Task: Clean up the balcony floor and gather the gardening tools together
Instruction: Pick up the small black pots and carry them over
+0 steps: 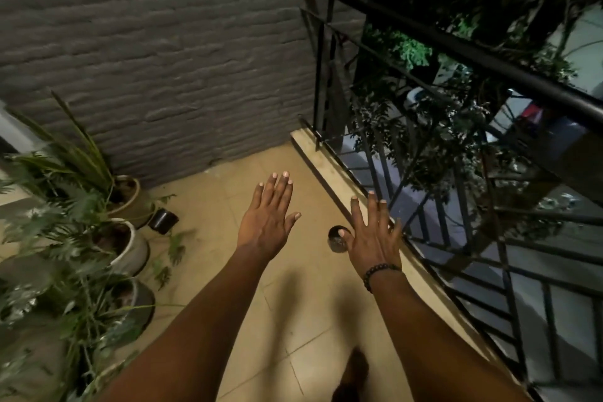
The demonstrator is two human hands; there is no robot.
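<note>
Both my arms stretch out over the beige tiled balcony floor. My left hand is flat, fingers straight and together, holding nothing. My right hand, with a bead bracelet on its wrist, has its fingers spread and is empty too. A small dark round pot stands on the floor just left of my right hand, partly hidden by the thumb. A small black pot lies tipped on its side by the plants at the left. Fallen green leaves lie on the tiles near it.
Several potted plants line the left side. A grey brick wall closes the far end. A black metal railing on a low kerb runs along the right, with trees and a street below. My foot shows at the bottom.
</note>
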